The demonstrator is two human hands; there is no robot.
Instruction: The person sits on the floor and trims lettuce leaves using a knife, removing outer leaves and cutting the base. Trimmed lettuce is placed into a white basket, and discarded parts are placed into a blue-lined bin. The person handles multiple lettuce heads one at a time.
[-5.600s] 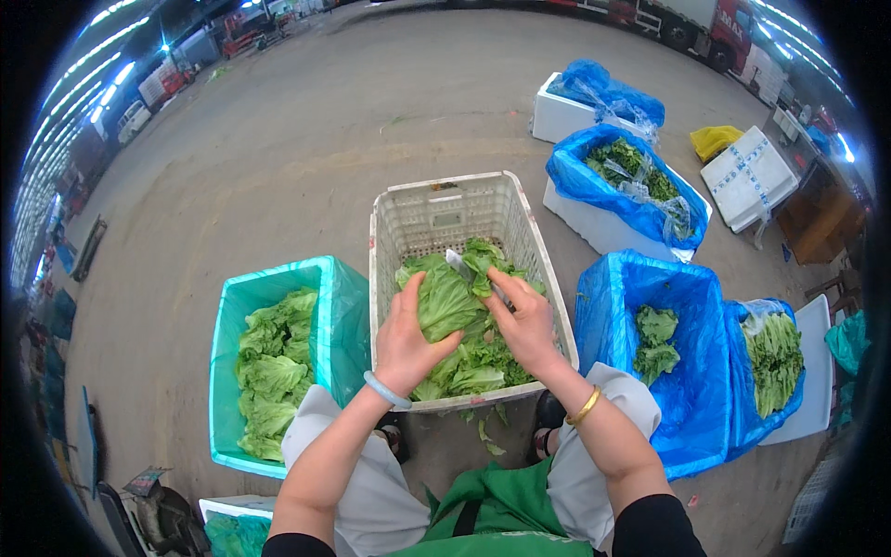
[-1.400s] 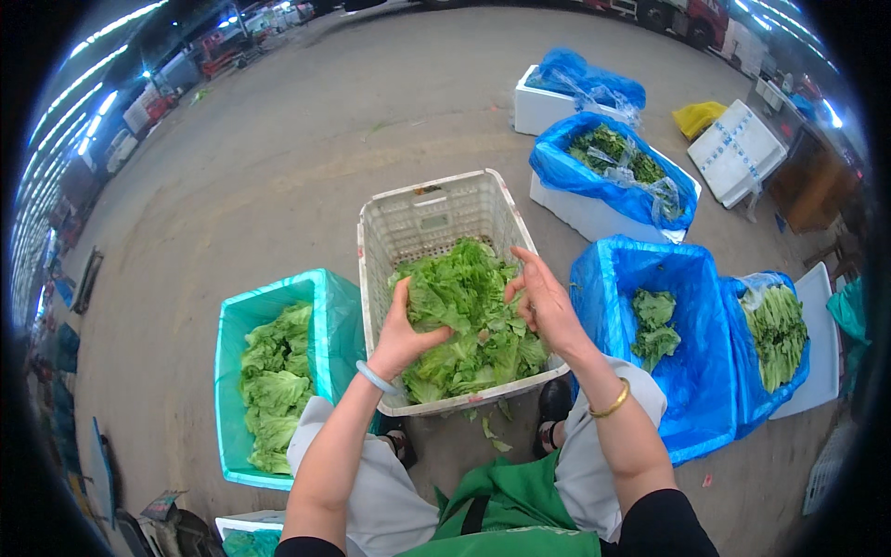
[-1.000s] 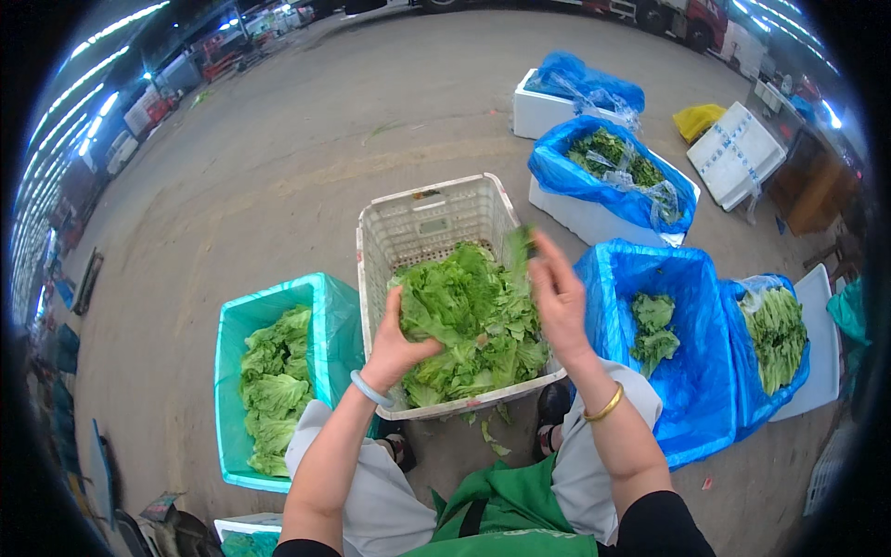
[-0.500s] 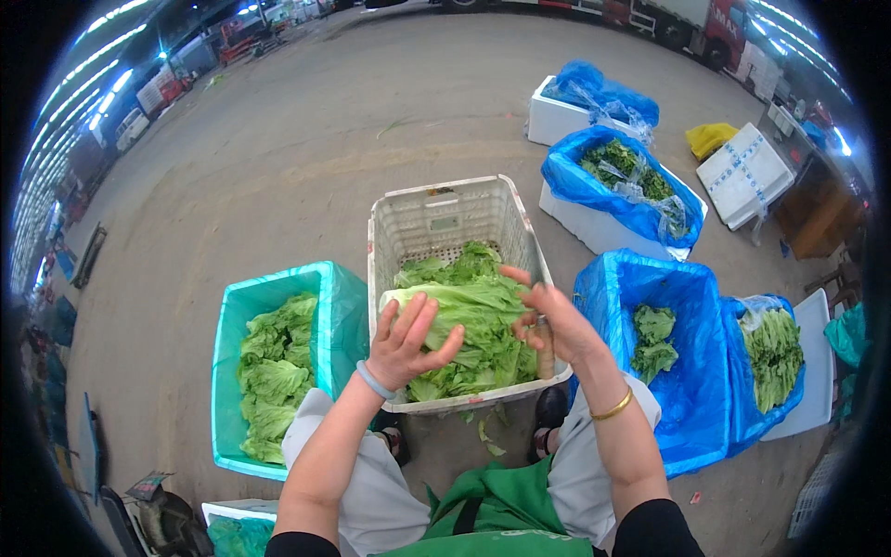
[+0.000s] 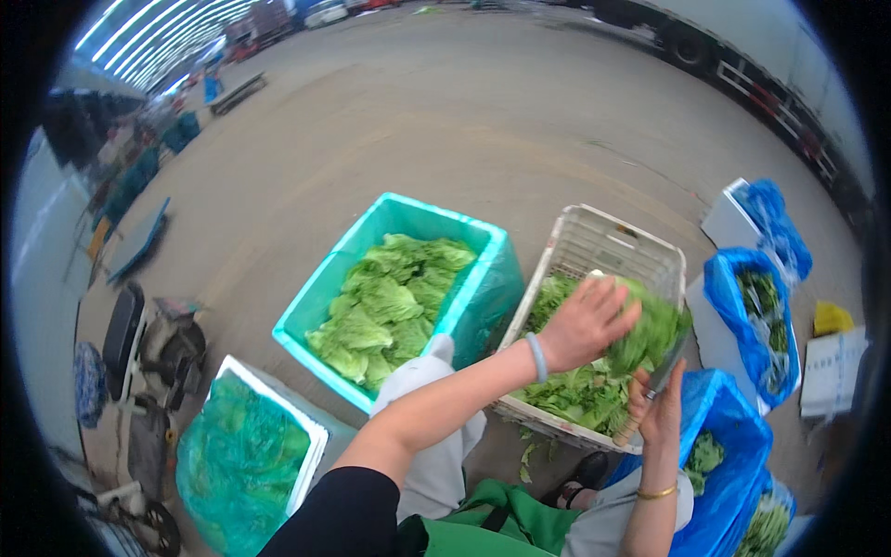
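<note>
Grasping lettuce [image 5: 650, 327] in left hand [image 5: 581, 329] over white crate [image 5: 640, 258]; extending rightward from those fingers toward knife [image 5: 666, 371], with long axis too blurred to call. Holding knife in right hand [image 5: 661, 413], just beside lettuce.

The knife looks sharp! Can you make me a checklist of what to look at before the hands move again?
1. Knife gripped by the right hand: ok, fingers are around its wooden handle.
2. Lettuce head in the left hand: ok, though it is blurred.
3. Left fingers far enough from the blade: cannot tell; they look apart, but depth is unclear.
4. White crate standing upright on the floor: ok.
5. Room in the green-lined box: ok, the leafy greens lie below its rim.
6. Floor by the crate free of leaf scraps: not ok, some lie there.
</note>
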